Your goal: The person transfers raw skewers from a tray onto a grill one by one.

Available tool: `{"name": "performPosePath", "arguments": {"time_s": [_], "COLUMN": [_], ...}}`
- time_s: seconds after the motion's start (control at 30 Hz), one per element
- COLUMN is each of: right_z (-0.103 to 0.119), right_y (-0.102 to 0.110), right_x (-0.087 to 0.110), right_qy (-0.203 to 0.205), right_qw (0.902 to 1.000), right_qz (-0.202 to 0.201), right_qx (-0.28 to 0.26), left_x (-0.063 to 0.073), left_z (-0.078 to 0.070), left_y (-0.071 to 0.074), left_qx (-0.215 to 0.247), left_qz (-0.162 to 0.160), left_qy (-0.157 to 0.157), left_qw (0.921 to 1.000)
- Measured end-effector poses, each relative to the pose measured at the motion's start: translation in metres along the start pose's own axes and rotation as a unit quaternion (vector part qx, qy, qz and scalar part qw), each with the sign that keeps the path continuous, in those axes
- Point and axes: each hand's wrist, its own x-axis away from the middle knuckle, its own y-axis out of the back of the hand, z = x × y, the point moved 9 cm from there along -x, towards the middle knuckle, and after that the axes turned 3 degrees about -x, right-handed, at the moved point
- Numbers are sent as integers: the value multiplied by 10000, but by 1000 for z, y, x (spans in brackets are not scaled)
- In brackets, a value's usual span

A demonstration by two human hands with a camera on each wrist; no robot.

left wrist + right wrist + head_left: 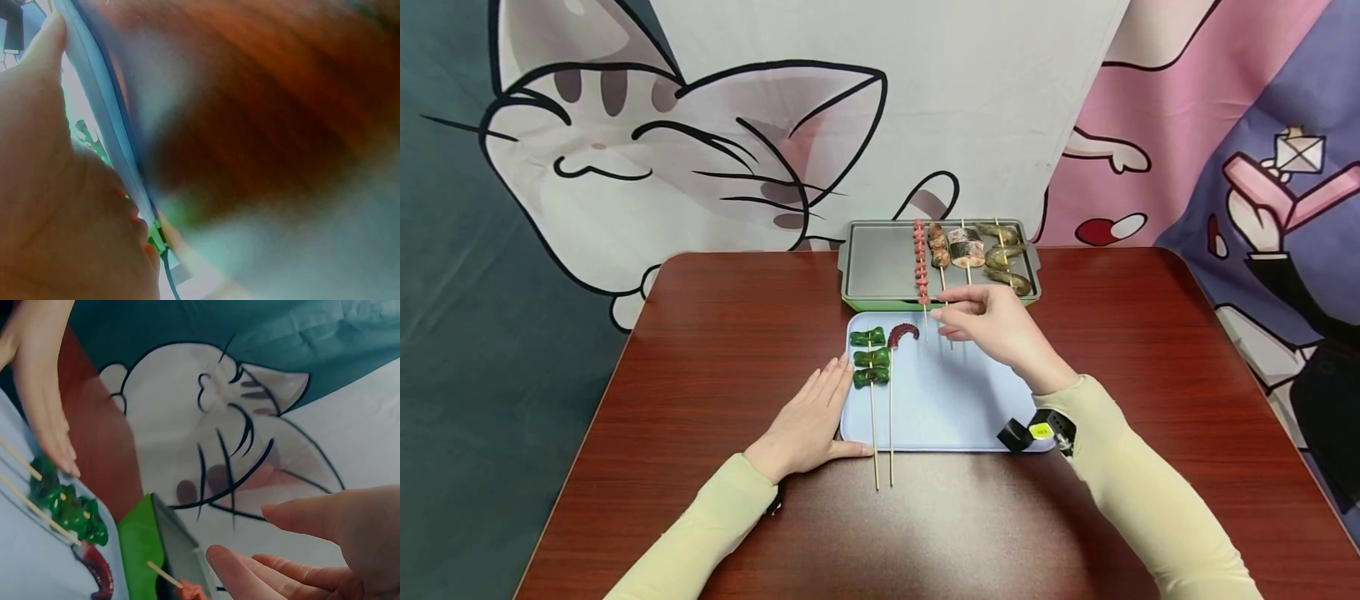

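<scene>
Clock read from the centre of the tray, 12 away from the person. Far left, cat-print backdrop [625, 183] behind the tabletop [737, 317]. Left hand [811, 410] at 8 to 9 o'clock, fingers straight along the rim of the blue tray [955, 408], thumb by the near edge, gripping nothing; probably steadying it. Green skewer [871, 357] on the tray at 10, dark red curled skewer [904, 332] just beside it at 11, both sticks overhanging the near edge. Grey pan [880, 262] at 12, just beyond the tray. Red bead skewer [921, 262] lies in it, stick poking out toward the tray. Right hand [988, 321] at 1 o'clock beside that stick, thumb and forefinger apart, nothing pinched per the right wrist view. Step in hand looks like handling the red skewer by its stick; lifting it would call for a thumb-and-forefinger pinch on that thin stick alone. In the way: stick of the brown skewer [937, 244], right by the fingers, easy to snag. Then dark-and-pink chunk skewer [966, 248] and shrimp-like skewer [1000, 257], pan's right side. Wrist camera [1013, 435] at 4 hides part of the tray's near right corner.
</scene>
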Motion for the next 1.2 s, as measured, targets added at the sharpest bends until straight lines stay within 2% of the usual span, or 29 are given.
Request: {"name": "performPosePath", "arguments": {"time_s": [0.23,0.53,0.77,1.2], "right_z": [10,3,-19,-72], "right_y": [-2,-16,-33,-73], "right_x": [22,41,47,49], "right_qy": [303,425,192,-284], "right_qw": [9995,9983,9979,9933], "right_qz": [63,250,559,1093], "right_qx": [28,306,250,-252], "left_x": [0,0,-1,-1], "left_z": [1,1,0,-1], "left_y": [0,-1,1,2], "left_qx": [-26,-25,-56,-88], "left_qz": [94,18,43,134], "left_qy": [63,3,57,89], "left_qw": [9999,10000,10000,9998]}}
